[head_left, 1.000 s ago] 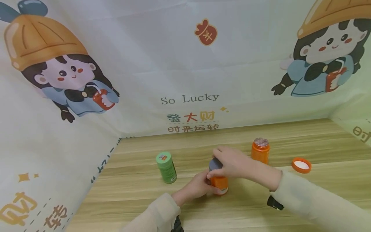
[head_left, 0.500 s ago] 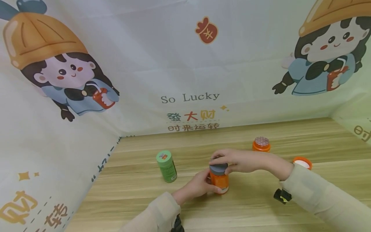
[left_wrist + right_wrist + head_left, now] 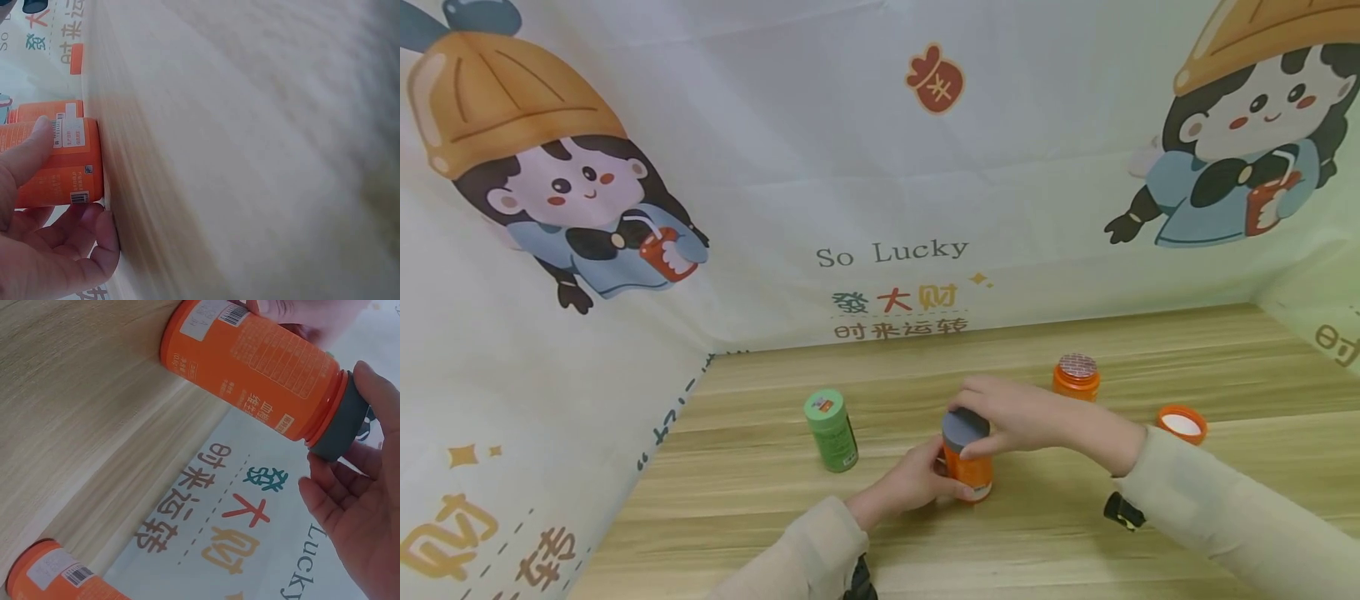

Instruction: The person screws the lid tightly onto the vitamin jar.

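Note:
An orange bottle (image 3: 974, 475) with a dark grey lid (image 3: 962, 427) stands upright on the wooden table. Low on its body, my left hand (image 3: 910, 485) grips it, thumb across the label side in the left wrist view. From above, my right hand (image 3: 1022, 421) holds the lid by its rim, the thumb on one side and the fingers opposite. In the right wrist view the lid (image 3: 342, 422) sits on the bottle's neck. Whether it is loose cannot be told.
A green bottle (image 3: 832, 433) stands to the left. Behind my right forearm is a lidless orange bottle (image 3: 1077, 383) with a patterned seal on its mouth. An orange lid (image 3: 1182, 425) lies to its right, white inside up. A printed cloth (image 3: 775, 208) backs the table.
My right hand shifts to the right with its fingers turned over the lid, then swings back and grips the rim again. The left hand and the bottle stay in place.

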`<state>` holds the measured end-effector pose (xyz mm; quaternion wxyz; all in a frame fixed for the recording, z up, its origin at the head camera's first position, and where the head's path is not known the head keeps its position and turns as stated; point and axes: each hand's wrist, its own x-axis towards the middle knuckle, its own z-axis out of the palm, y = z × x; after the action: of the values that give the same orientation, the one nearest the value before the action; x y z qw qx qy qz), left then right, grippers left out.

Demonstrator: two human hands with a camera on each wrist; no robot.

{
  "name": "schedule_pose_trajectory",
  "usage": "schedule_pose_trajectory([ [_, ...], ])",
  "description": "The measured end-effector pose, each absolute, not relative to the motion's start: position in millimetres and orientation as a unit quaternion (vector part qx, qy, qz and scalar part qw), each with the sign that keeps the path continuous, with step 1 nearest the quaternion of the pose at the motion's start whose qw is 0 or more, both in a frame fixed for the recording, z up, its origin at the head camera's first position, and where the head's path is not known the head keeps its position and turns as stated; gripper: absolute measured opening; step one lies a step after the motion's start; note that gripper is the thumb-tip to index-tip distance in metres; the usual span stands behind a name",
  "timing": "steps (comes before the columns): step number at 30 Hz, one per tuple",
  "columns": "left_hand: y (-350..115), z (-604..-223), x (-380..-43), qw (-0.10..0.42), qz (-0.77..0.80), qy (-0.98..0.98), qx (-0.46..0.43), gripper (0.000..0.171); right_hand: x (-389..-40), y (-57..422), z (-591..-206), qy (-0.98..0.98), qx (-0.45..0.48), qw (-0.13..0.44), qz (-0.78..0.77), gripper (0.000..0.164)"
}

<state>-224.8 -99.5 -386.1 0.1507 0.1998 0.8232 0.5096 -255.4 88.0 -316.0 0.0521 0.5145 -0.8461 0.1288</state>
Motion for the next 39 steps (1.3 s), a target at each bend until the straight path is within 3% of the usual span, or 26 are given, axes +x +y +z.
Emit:
schedule_pose_trajectory([
  [15,-98.9,-384.9,-224.0,0.151,0.507,0.825,0.2,0.05,-249.5,77.9,-321.0,-0.881,0.448,0.108,0.104,0.042],
  [27,-97.9,-386.8,-224.1,0.15,0.495,0.834,0.192,0.051,-254.3,94.3,-311.9,-0.823,0.553,-0.023,0.127,0.04],
  [39,-99.3,-386.2,-225.2,0.137,0.479,0.84,0.213,0.049,-249.5,88.9,-307.2,-0.838,0.537,-0.008,0.094,0.04],
])
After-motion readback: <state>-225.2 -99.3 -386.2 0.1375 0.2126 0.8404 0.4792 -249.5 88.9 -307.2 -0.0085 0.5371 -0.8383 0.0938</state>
